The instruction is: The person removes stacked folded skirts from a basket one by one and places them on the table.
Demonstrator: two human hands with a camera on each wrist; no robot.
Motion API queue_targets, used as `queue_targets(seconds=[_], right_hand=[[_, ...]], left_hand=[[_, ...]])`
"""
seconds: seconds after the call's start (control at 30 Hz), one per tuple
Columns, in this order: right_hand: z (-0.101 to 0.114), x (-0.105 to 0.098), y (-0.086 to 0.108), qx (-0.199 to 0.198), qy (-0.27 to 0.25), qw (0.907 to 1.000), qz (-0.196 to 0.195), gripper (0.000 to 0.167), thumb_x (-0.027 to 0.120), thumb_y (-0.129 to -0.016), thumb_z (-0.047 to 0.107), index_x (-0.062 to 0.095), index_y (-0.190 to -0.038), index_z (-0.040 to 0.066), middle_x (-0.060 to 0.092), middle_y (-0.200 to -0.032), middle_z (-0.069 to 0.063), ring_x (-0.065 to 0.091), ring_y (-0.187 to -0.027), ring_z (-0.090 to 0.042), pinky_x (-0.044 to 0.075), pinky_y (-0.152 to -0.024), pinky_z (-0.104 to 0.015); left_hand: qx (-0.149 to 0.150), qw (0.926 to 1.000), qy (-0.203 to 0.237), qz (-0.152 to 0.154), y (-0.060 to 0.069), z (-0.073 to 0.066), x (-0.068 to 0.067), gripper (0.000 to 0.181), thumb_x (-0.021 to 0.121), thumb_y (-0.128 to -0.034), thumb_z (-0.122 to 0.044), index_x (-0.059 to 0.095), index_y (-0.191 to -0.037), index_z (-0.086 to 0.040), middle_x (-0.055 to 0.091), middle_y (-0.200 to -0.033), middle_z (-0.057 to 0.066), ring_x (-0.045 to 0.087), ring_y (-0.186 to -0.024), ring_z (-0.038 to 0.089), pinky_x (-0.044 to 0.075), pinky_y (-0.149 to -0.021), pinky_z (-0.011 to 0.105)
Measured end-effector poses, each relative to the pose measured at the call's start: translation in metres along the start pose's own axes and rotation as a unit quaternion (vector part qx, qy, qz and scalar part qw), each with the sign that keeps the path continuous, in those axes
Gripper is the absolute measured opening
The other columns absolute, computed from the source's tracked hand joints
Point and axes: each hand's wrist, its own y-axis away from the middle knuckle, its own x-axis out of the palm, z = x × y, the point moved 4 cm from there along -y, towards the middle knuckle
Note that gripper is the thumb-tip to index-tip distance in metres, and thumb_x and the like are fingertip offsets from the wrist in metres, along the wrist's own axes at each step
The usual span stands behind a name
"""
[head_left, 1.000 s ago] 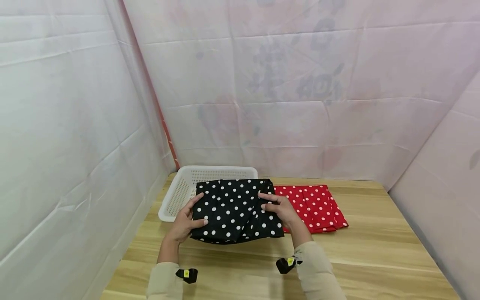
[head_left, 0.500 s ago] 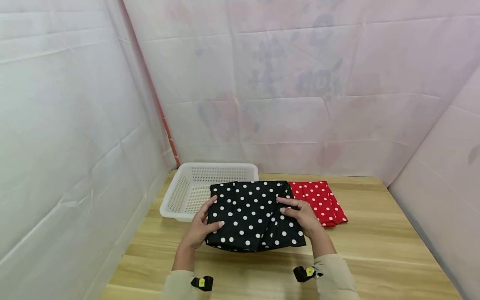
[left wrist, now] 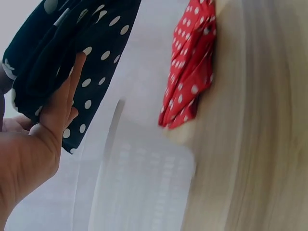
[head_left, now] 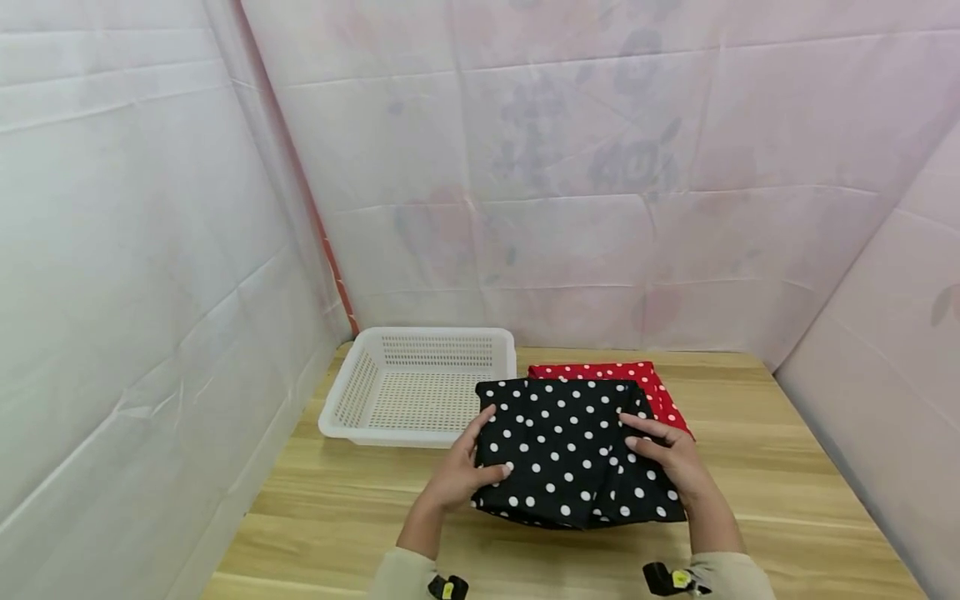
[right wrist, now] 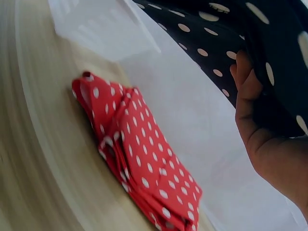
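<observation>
A folded black cloth with white polka dots (head_left: 558,450) is held up above the table between both hands. The left hand (head_left: 459,473) grips its left edge, thumb on top and fingers beneath. At the opposite edge, the right hand (head_left: 671,457) holds the cloth the same way. Both wrist views show the black cloth raised off the surface, with fingers tucked under its layers. Behind it lies a folded red cloth with white dots (head_left: 660,392), partly hidden in the head view. The right wrist view shows more of this red cloth (right wrist: 144,154), its layers stacked.
A white perforated plastic basket (head_left: 352,433) stands at the back left of the wooden table (head_left: 330,517), with nothing inside it. White sheeting (head_left: 555,167) hangs as walls at the back and on both sides.
Both hands have carried the black cloth to the right and nearer the body, from in front of the basket to in front of the red cloth. More of the basket shows now.
</observation>
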Motion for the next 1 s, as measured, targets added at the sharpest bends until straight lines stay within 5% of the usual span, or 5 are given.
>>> queue_targets(seconds=[0.2,0.53,0.8,1.0], right_hand=[[-0.004,-0.021,0.01,0.018,0.001,0.9996,-0.02,0.033,0.068,-0.085,0.015,0.067,-0.117,0.019,0.055,-0.109,0.023,0.051,-0.095,-0.005,0.047,-0.072,-0.022],[-0.016,-0.049,0.025,-0.004,0.013,0.9996,-0.026,0.04,0.066,-0.086,0.011,0.06,-0.126,0.01,0.055,-0.113,0.028,0.041,-0.105,0.011,0.04,-0.079,-0.012],[-0.03,-0.067,0.033,0.028,0.045,0.9982,-0.029,0.042,0.069,-0.085,0.014,0.06,-0.126,0.011,0.053,-0.11,0.03,0.041,-0.1,0.015,0.042,-0.077,-0.013],[-0.048,-0.071,0.038,0.073,-0.006,0.9966,-0.038,0.036,0.068,-0.085,0.01,0.065,-0.12,0.016,0.056,-0.106,0.029,0.049,-0.096,0.01,0.048,-0.074,-0.019]], left_hand=[[0.002,0.9998,0.018,-0.005,-0.009,0.01,0.023,0.087,0.069,-0.077,0.003,0.026,-0.147,-0.024,0.03,-0.146,0.014,0.054,-0.109,0.028,0.051,-0.08,0.037],[-0.02,0.9991,0.024,-0.029,-0.015,0.031,0.054,0.086,0.071,-0.0733,0.006,0.032,-0.145,-0.02,0.034,-0.143,0.013,0.053,-0.11,0.025,0.049,-0.083,0.034],[-0.048,0.9977,0.022,-0.043,-0.015,0.05,0.075,0.087,0.072,-0.0697,0.009,0.035,-0.143,-0.021,0.043,-0.137,0.01,0.052,-0.11,0.023,0.046,-0.088,0.033],[-0.061,0.997,-0.016,-0.044,-0.011,0.066,0.085,0.087,0.074,-0.0686,0.005,0.035,-0.142,-0.019,0.047,-0.132,0.008,0.052,-0.109,0.02,0.041,-0.092,0.034]])
